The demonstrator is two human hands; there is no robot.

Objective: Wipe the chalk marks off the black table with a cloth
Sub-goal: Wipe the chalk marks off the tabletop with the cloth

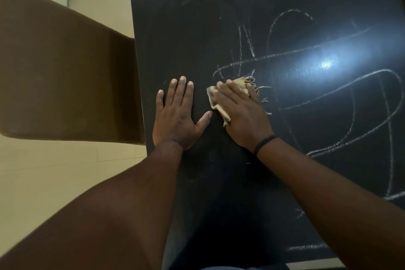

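The right hand (242,112) lay flat on a frayed yellowish cloth (221,103), fingers straight and pressing it to the black table (197,28), with loose threads fanning out past the fingertips toward the nearest chalk strokes. The left hand (177,116) rested just beside it, palm down with the fingers spread and holding nothing, apparently bracing the body; the two hands were close but not touching. A dark band (265,142) circled the right wrist. The cloth sat at the left margin of the chalk marks (328,98), which ran in broad loops and crossing lines over the right part of the table and down toward its near edge, so most of the wiping looked still to be done. The surface under and left of the hands showed only faint smears. To do this step well, it seemed best to keep the palm's weight over the middle of the cloth so the fabric, not the bare fingers, met the chalk, and to sweep rightward in overlapping passes through the loops. Turning the cloth to a cleaner face when it loaded up would probably avoid a grey haze. A bright glare (326,64) on the table could hide thin residue. A brown chair (65,72) stood off the table's left edge over a pale floor (43,182).
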